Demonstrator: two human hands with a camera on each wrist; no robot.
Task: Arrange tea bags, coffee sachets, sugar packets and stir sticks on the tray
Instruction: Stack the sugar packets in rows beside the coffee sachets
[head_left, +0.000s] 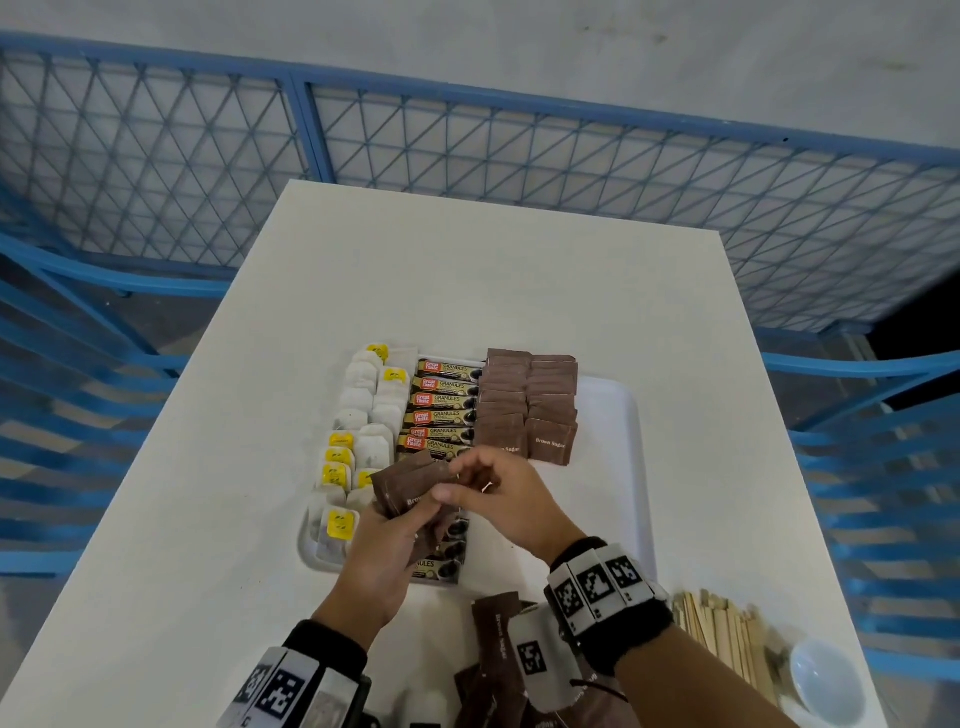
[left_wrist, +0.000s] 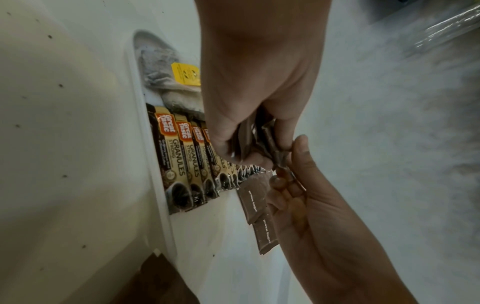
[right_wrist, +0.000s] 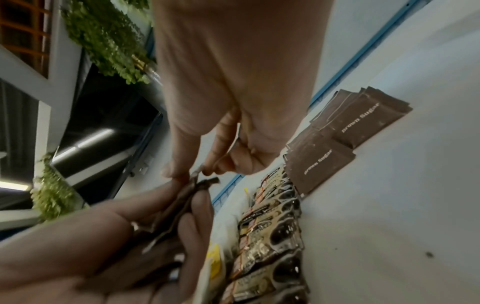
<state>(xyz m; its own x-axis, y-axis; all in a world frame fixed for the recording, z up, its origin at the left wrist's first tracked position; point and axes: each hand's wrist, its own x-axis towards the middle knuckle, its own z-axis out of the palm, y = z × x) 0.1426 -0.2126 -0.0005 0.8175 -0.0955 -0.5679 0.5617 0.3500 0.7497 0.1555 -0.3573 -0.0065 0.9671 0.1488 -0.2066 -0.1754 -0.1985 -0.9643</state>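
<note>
A white tray (head_left: 618, 415) on the table carries tea bags (head_left: 358, 410) at the left, coffee sachets (head_left: 441, 405) in the middle and two rows of brown sugar packets (head_left: 524, 410) at the right. Over the tray's near part my left hand (head_left: 384, 540) grips a fanned bunch of brown sugar packets (head_left: 410, 486). My right hand (head_left: 498, 493) pinches the top edge of one packet in that bunch (right_wrist: 200, 183) between thumb and forefinger. In the left wrist view the held packets (left_wrist: 249, 139) hang above the coffee sachets (left_wrist: 182, 160). Wooden stir sticks (head_left: 722, 634) lie off the tray at the near right.
Loose brown sugar packets (head_left: 498, 639) lie on the table near my right wrist. A white cup (head_left: 826, 680) stands at the near right corner beside the sticks. A blue mesh fence (head_left: 467, 140) runs behind the table. The tray's right part is bare.
</note>
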